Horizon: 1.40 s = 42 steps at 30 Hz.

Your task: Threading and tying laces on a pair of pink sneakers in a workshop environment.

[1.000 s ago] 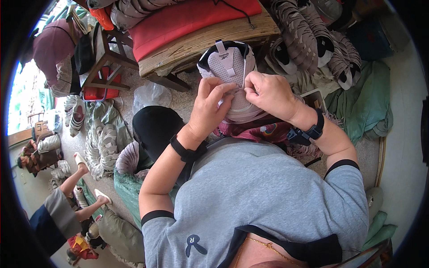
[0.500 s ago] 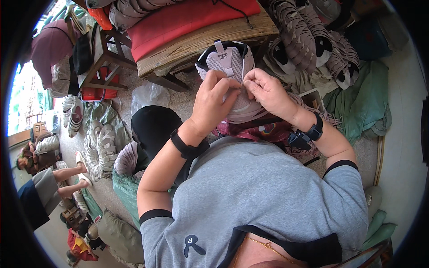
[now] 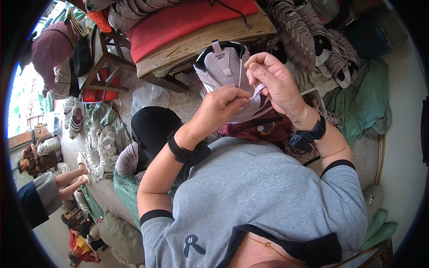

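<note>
A pale pink shoe upper [image 3: 219, 80] with a mesh tongue and dark collar lining rests in front of me, its heel end toward the bench. Between my hands runs a short stretch of flat, pale pink shoelace [image 3: 258, 90]. My left hand [image 3: 219, 105] pinches it between thumb and fingertips over the shoe's middle. Just to the right and a little higher, my right hand [image 3: 280, 87] grips the same lace with curled fingers. My hands and forearms hide part of the shoe's right side and its toe.
A wooden bench [image 3: 201, 38] with a red cloth [image 3: 178, 27] stands ahead. Stacked shoe uppers [image 3: 295, 38] lie at far right beside green sacking [image 3: 359, 100]. At left are a wooden stool [image 3: 105, 58], a red basket [image 3: 96, 91] and more uppers [image 3: 100, 143]. Other people sit or stand farther left.
My right hand has lifted away from the shoe, up and to the right. My left hand has lowered slightly, and the lace now shows between them.
</note>
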{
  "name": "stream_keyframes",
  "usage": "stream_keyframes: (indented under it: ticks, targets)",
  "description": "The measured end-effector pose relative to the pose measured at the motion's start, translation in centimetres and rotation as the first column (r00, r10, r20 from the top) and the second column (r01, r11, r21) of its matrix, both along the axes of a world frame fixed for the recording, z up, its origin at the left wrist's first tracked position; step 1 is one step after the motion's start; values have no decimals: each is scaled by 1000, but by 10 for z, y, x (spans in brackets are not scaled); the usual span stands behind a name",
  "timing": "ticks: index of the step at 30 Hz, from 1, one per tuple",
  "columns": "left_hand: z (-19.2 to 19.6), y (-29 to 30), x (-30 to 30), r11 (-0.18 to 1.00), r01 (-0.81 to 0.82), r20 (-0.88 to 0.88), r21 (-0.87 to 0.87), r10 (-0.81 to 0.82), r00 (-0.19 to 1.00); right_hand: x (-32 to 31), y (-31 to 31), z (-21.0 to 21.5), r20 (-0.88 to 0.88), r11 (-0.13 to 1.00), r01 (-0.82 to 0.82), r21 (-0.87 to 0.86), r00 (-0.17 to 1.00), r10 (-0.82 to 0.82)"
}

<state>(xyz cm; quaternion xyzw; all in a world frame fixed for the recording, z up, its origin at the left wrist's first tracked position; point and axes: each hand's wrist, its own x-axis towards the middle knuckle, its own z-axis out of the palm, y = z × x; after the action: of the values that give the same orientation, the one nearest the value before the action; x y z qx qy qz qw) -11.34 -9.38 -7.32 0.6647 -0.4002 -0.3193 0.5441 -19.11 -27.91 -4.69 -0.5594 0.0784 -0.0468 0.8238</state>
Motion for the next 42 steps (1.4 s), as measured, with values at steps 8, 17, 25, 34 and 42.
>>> stream_keyframes:
  ticks: [8,17,25,34,42]
  targets:
    - [-10,1,-6,935,-328,-214,-138,295,931,-9,0,7,66,489,-20,-872,985,159]
    - [-27,10,-2,914,-394,45,-96,400,916,-9,-4,-13,128,285,75,-955,977,170]
    - [-22,7,-7,930,-343,424,-136,367,828,-13,7,-16,164,398,144,-906,986,16]
    - [-28,11,2,949,-260,456,-178,314,833,-10,-2,-11,255,212,237,-948,965,63]
    - [-30,12,3,950,-260,423,-175,311,851,-9,-1,-11,143,346,144,-927,989,-30]
